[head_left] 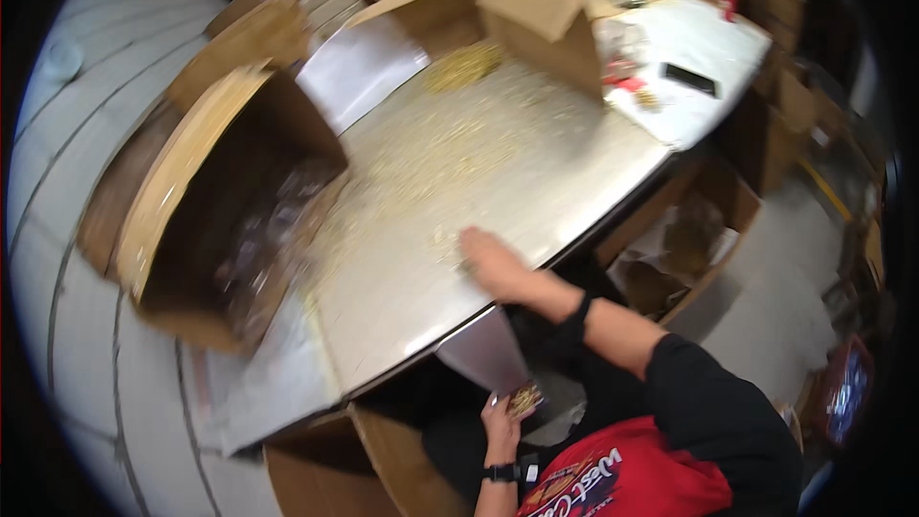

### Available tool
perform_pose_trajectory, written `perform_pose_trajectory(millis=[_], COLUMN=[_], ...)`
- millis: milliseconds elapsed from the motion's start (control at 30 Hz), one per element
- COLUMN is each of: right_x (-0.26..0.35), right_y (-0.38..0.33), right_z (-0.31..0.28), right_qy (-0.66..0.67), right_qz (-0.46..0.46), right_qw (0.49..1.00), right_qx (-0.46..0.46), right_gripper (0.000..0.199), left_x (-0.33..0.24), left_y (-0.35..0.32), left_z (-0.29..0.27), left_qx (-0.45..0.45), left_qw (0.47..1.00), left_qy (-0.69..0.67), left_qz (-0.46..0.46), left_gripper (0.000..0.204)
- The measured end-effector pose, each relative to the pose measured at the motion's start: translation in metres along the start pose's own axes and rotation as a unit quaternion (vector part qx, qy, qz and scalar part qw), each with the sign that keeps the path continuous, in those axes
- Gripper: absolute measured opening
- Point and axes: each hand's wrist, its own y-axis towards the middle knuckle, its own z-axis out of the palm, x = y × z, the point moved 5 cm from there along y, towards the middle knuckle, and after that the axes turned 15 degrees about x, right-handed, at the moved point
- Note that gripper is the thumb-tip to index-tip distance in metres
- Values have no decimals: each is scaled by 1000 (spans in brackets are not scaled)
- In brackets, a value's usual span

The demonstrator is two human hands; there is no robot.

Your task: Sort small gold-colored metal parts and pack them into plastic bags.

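I see small pale-gold pieces [443, 245] lying loose on the steel-coloured table [565, 201], thinly scattered and blurred, with a denser, yellower heap [466, 68] toward the far side. The right hand [493, 264] is down at the near edge of the scatter, fingers bent together; it's too smeared for me to tell whether they grip any. Below the table edge, the left hand [500, 416] is closed around a small bag [525, 402] full of mottled golden bits, at the lower end of a sloping grey chute [485, 348].
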Motion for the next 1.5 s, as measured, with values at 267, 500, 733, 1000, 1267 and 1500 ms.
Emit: perform_pose_trajectory(millis=[267,500,733,1000,1267,1500], right_x=[-7,50,88,22,78,69], right_y=[-6,-8,-76,46,-61,-146], right_z=[-18,56,30,-14,48,63], right_qy=[-68,-182,-117,-178,-172,-98], right_qz=[-18,-110,-146,-30,-200,-188], right_qw=[992,972,980,982,962,977], right_qx=[-102,-101,-72,-64,-72,35], right_gripper=[55,47,35,44,34,51], left_x=[3,17,-7,-2,5,-15], left_y=[-9,13,5,4,7,6], left_z=[-13,10,17,17,-2,9], left_qx=[12,41,54,53,18,10], left_qw=[999,998,997,998,999,1000], left_qy=[-40,-42,-50,-29,-40,-18], left_qz=[-31,-29,-4,-20,-9,-7], left_gripper=[39,39,40,45,44,43])
